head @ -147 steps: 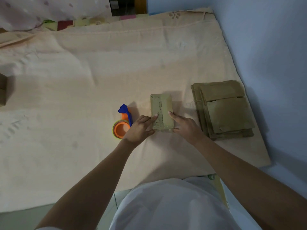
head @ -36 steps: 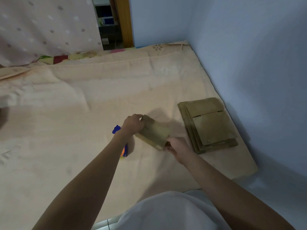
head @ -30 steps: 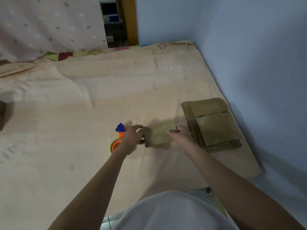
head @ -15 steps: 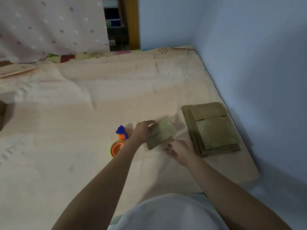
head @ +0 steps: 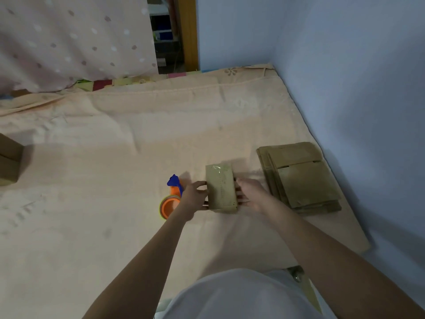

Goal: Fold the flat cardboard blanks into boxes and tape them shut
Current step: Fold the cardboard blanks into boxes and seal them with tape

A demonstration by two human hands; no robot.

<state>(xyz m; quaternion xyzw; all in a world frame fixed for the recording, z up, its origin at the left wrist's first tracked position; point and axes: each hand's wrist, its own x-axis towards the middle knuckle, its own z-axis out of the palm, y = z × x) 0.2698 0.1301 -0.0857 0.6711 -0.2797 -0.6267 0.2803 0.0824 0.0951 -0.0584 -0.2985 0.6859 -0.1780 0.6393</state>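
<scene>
A small folded cardboard box point(head: 221, 188), with clear tape shining on its far end, lies lengthwise on the peach sheet point(head: 115, 157). My left hand point(head: 194, 195) grips its left side and my right hand point(head: 249, 192) grips its right side, thumbs toward the far end. An orange tape dispenser with a blue cutter point(head: 172, 197) sits just left of my left hand, partly hidden by my wrist. A stack of flat cardboard blanks point(head: 299, 178) lies to the right of the box, near the wall.
Stacked brown boxes point(head: 9, 162) show at the left edge of the sheet. A blue wall point(head: 356, 88) runs along the right side and the far corner. A dotted curtain point(head: 69, 42) hangs at the back left. My white-clad lap fills the bottom.
The box has been turned from lying crosswise and tilted to lying lengthwise and flat. My right hand has come back onto its right side.
</scene>
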